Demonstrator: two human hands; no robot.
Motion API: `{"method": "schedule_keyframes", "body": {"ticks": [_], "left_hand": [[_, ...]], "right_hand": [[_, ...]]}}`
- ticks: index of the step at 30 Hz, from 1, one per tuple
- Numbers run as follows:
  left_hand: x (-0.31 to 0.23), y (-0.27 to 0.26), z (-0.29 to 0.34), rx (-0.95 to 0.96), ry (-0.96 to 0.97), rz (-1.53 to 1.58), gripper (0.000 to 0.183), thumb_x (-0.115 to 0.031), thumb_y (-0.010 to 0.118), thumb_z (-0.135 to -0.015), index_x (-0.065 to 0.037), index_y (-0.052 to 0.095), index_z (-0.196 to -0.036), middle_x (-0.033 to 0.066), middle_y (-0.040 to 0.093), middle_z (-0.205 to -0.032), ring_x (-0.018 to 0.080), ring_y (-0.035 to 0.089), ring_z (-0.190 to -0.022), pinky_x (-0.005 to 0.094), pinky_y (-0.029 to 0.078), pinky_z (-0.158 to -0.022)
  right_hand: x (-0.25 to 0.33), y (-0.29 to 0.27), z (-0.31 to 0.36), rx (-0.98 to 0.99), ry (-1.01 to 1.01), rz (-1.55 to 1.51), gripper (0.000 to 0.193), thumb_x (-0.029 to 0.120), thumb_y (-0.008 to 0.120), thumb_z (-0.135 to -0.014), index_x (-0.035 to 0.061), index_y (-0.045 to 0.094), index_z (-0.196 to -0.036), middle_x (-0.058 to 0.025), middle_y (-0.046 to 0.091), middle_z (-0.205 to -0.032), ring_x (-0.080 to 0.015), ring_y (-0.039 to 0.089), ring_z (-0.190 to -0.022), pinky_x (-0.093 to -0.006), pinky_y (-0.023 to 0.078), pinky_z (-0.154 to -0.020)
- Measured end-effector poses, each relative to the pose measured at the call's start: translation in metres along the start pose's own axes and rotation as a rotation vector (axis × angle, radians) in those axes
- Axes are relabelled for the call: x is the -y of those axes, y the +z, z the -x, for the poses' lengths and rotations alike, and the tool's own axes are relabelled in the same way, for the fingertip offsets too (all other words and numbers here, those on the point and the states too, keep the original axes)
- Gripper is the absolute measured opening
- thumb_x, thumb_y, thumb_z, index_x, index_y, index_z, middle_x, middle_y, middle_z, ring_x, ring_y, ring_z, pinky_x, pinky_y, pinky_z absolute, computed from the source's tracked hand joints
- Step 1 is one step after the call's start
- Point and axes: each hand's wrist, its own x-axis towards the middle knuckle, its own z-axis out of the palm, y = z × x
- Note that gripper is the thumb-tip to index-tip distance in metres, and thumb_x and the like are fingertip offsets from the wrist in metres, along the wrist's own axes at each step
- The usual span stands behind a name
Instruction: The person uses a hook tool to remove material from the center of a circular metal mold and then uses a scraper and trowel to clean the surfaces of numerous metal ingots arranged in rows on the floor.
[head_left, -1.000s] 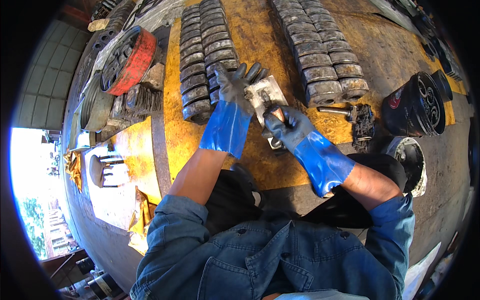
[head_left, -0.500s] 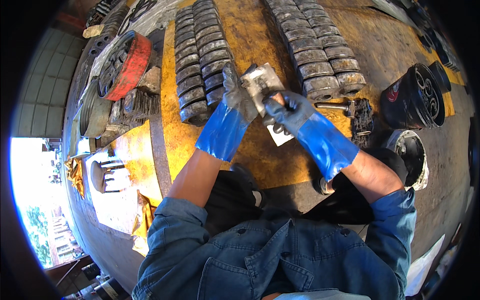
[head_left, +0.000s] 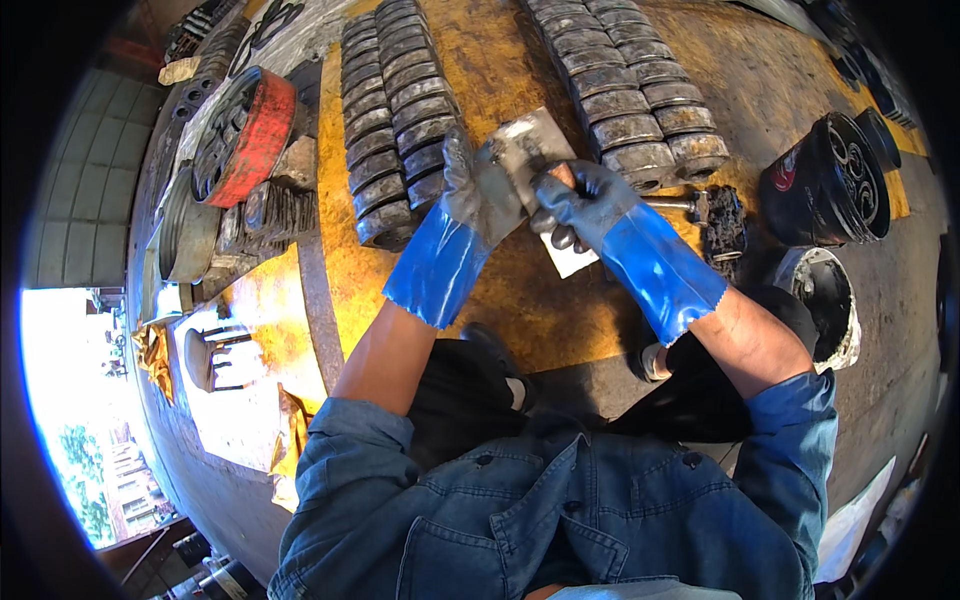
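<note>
My right hand (head_left: 585, 205), in a grease-darkened blue glove, is closed around the handle of a flat rectangular trowel (head_left: 541, 135). A brown handle end (head_left: 563, 175) shows by the thumb. Dark smears cover the blade's far part; its paler near end shows below my fingers. My left hand (head_left: 475, 190), gloved alike, has its fingers stretched out and its palm turned toward the blade's left edge. Whether palm and blade touch, I cannot tell. Beyond the hands lie a left double row of dark metal rings (head_left: 415, 95) and a right double row of similar rings (head_left: 625, 95).
A hammer-like tool (head_left: 672, 202) lies beside a dark, grimy block (head_left: 722, 225). To the right stand a black bucket of rings (head_left: 810, 190) and a white-rimmed bucket (head_left: 850, 335). A red round container (head_left: 262, 135) and a stool (head_left: 205, 360) are at the left.
The trowel has tilted slightly and shifted a little up and right with my right hand. My left hand has turned slightly, its palm staying beside the blade. The whole view has shifted slightly.
</note>
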Motion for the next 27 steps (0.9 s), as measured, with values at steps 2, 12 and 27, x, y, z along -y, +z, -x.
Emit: {"method": "schedule_keyframes", "body": {"ticks": [2,12,27], "left_hand": [[0.000,0.002,0.001,0.043,-0.001,-0.083,0.101,-0.076,0.064,-0.074,-0.006,0.040,-0.141,0.0232,0.050,-0.138,0.0365,0.052,-0.125,0.0507,0.046,-0.105],[-0.011,0.004,0.002,-0.046,0.014,-0.667,0.100,-0.074,0.057,-0.080,-0.022,0.017,-0.157,0.0168,0.013,-0.161,0.0410,0.030,-0.141,0.0571,0.029,-0.116],[0.003,-0.044,-0.007,0.006,0.059,-0.496,0.071,-0.011,0.057,-0.096,-0.013,0.020,-0.156,0.0182,0.036,-0.152,0.0273,0.068,-0.093,0.0337,0.063,-0.073]], "right_hand": [[-0.002,0.001,0.005,0.112,-0.018,-0.021,0.034,0.028,0.069,-0.092,0.0024,0.064,-0.114,-0.0100,0.071,-0.079,-0.0110,0.061,-0.050,-0.0224,0.043,-0.040],[0.016,-0.032,-0.004,-0.098,0.064,-0.299,0.038,0.027,0.072,-0.090,-0.0013,0.062,-0.113,-0.0115,0.070,-0.088,-0.0168,0.068,-0.064,-0.0281,0.054,-0.047],[0.004,-0.015,-0.016,0.157,0.433,-0.510,0.027,0.035,0.048,-0.102,0.0117,0.062,-0.102,-0.0020,0.060,-0.078,-0.0135,0.051,-0.056,-0.0278,0.038,-0.047]]}}
